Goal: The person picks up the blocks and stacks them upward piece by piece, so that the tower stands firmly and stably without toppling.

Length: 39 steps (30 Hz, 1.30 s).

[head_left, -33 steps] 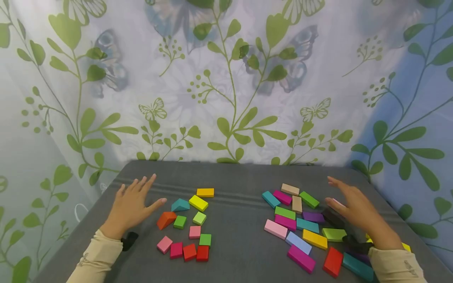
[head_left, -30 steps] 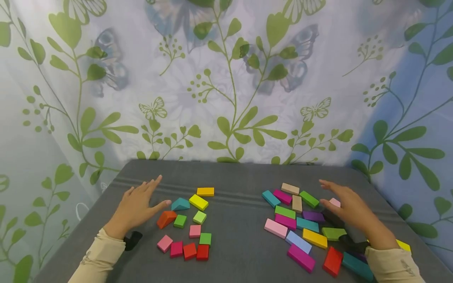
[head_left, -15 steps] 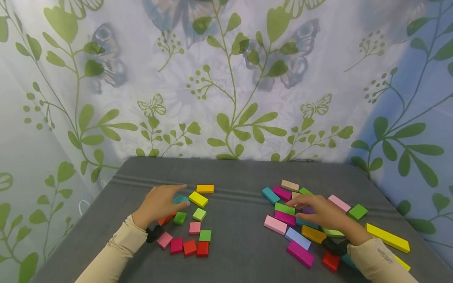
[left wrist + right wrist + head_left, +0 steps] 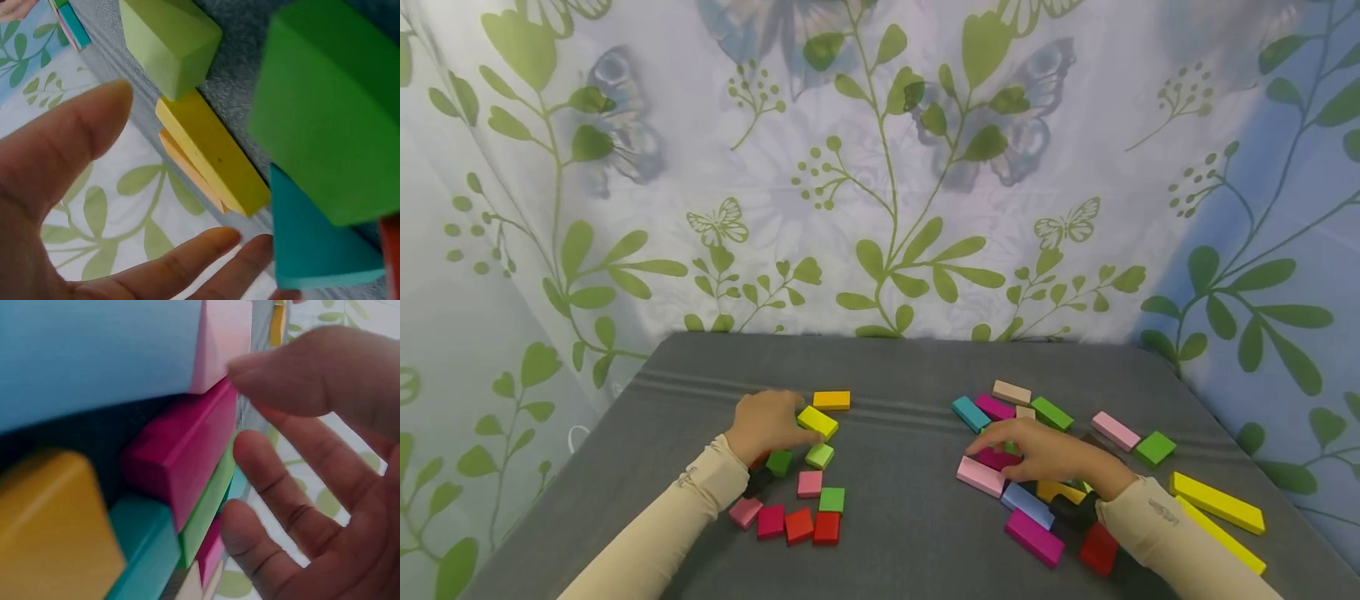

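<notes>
The left hand (image 4: pixel 766 425) — grip spread — is just beside the yellow block (image 4: pixel 817 422) on the left of the worktop (image 4: pixel 898 475). On the right, the right hand (image 4: pixel 1037 450) — grip also spread — is near the magenta block (image 4: pixel 190 447).

Nothing I can read here, and the small mark (image 4: pixel 1163 511) on my right sleeve (image 4: pixel 1138 527) stays illegible!
</notes>
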Each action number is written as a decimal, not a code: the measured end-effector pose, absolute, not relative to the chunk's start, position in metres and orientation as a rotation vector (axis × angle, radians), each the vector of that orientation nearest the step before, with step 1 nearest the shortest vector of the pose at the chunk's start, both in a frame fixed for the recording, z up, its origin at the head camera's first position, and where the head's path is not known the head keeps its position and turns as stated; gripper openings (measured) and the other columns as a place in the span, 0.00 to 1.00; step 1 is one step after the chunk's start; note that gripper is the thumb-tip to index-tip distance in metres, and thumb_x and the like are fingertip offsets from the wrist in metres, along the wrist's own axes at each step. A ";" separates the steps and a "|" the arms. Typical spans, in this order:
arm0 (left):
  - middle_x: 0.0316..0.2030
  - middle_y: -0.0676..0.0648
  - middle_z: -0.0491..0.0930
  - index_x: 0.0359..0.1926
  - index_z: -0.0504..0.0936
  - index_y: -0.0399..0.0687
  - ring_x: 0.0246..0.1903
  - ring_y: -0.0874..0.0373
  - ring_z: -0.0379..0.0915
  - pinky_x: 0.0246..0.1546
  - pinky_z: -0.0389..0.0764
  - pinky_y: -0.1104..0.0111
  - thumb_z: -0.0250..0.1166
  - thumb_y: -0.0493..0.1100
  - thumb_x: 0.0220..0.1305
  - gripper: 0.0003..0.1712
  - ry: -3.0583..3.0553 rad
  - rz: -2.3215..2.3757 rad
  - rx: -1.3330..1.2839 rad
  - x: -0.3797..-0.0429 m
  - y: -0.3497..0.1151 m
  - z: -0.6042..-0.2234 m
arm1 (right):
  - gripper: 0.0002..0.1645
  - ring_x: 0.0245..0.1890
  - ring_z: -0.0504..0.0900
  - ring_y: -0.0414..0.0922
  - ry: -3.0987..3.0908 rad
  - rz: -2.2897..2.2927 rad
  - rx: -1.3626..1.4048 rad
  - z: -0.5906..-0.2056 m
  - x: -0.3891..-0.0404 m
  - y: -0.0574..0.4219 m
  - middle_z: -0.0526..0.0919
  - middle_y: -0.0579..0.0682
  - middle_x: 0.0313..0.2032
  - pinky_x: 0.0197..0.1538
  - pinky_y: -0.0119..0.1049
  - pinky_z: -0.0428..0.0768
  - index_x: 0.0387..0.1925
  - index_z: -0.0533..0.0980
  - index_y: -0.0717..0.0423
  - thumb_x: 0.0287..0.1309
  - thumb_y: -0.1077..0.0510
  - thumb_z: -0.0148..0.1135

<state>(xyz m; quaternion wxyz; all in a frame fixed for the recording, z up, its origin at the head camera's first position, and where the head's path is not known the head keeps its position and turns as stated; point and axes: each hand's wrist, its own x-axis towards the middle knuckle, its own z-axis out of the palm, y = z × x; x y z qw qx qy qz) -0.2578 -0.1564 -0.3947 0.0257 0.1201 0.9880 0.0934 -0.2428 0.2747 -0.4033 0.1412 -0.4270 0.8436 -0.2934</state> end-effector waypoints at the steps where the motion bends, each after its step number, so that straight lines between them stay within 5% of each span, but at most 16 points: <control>1: 0.45 0.44 0.90 0.57 0.90 0.41 0.39 0.45 0.83 0.47 0.80 0.43 0.81 0.64 0.56 0.38 3.044 0.282 0.366 -0.258 -0.155 -0.395 | 0.25 0.56 0.82 0.49 2.424 -0.820 -1.253 -0.403 -0.244 0.272 0.86 0.54 0.59 0.56 0.42 0.86 0.63 0.83 0.59 0.65 0.66 0.72; 8: 0.26 0.51 0.78 0.35 0.86 0.48 0.29 0.51 0.75 0.41 0.77 0.49 0.80 0.63 0.58 0.24 3.037 0.233 0.343 -0.265 -0.150 -0.403 | 0.33 0.54 0.79 0.41 2.396 -0.638 -1.259 -0.394 -0.248 0.257 0.86 0.50 0.60 0.55 0.39 0.83 0.64 0.83 0.58 0.55 0.76 0.70; 12: 0.21 0.51 0.71 0.23 0.79 0.49 0.25 0.52 0.72 0.37 0.75 0.53 0.79 0.65 0.58 0.28 3.050 0.209 0.303 -0.271 -0.147 -0.401 | 0.37 0.46 0.76 0.39 2.388 -0.595 -1.200 -0.388 -0.249 0.249 0.86 0.48 0.58 0.45 0.34 0.81 0.64 0.84 0.57 0.51 0.77 0.72; 21: 0.26 0.48 0.79 0.28 0.83 0.46 0.28 0.49 0.76 0.42 0.80 0.49 0.80 0.66 0.55 0.29 3.045 0.166 0.274 -0.279 -0.137 -0.400 | 0.32 0.45 0.77 0.40 2.399 -0.643 -1.156 -0.391 -0.252 0.243 0.82 0.42 0.46 0.44 0.35 0.82 0.62 0.84 0.58 0.55 0.65 0.82; 28: 0.18 0.53 0.64 0.15 0.71 0.52 0.23 0.56 0.66 0.31 0.69 0.59 0.80 0.64 0.55 0.33 3.067 0.096 0.410 -0.271 -0.121 -0.396 | 0.33 0.54 0.82 0.48 2.576 -0.584 -1.130 -0.401 -0.249 0.236 0.87 0.47 0.54 0.59 0.50 0.82 0.59 0.85 0.55 0.52 0.53 0.87; 31: 0.18 0.54 0.65 0.18 0.77 0.52 0.24 0.57 0.66 0.32 0.67 0.59 0.81 0.61 0.55 0.27 3.048 0.086 0.486 -0.267 -0.112 -0.395 | 0.33 0.56 0.81 0.51 2.622 -0.598 -1.089 -0.402 -0.243 0.232 0.87 0.47 0.55 0.60 0.54 0.80 0.58 0.85 0.55 0.52 0.51 0.87; 34: 0.26 0.55 0.81 0.36 0.92 0.52 0.30 0.55 0.76 0.38 0.75 0.55 0.81 0.59 0.55 0.18 3.009 0.096 0.576 -0.262 -0.104 -0.393 | 0.33 0.55 0.79 0.53 2.642 -0.648 -1.082 -0.406 -0.240 0.230 0.88 0.48 0.54 0.59 0.54 0.79 0.58 0.85 0.56 0.52 0.49 0.87; 37: 0.41 0.53 0.90 0.54 0.93 0.56 0.38 0.52 0.83 0.46 0.79 0.49 0.83 0.57 0.55 0.26 2.969 0.123 0.657 -0.255 -0.096 -0.392 | 0.34 0.55 0.81 0.54 2.671 -0.696 -1.112 -0.425 -0.246 0.233 0.88 0.49 0.54 0.59 0.55 0.81 0.58 0.86 0.57 0.54 0.45 0.86; 39: 0.46 0.51 0.91 0.57 0.93 0.55 0.39 0.52 0.84 0.46 0.81 0.48 0.84 0.55 0.54 0.28 2.953 0.144 0.721 -0.249 -0.092 -0.392 | 0.35 0.56 0.83 0.53 2.701 -0.720 -1.156 -0.446 -0.254 0.237 0.89 0.48 0.55 0.59 0.53 0.83 0.58 0.86 0.57 0.54 0.42 0.86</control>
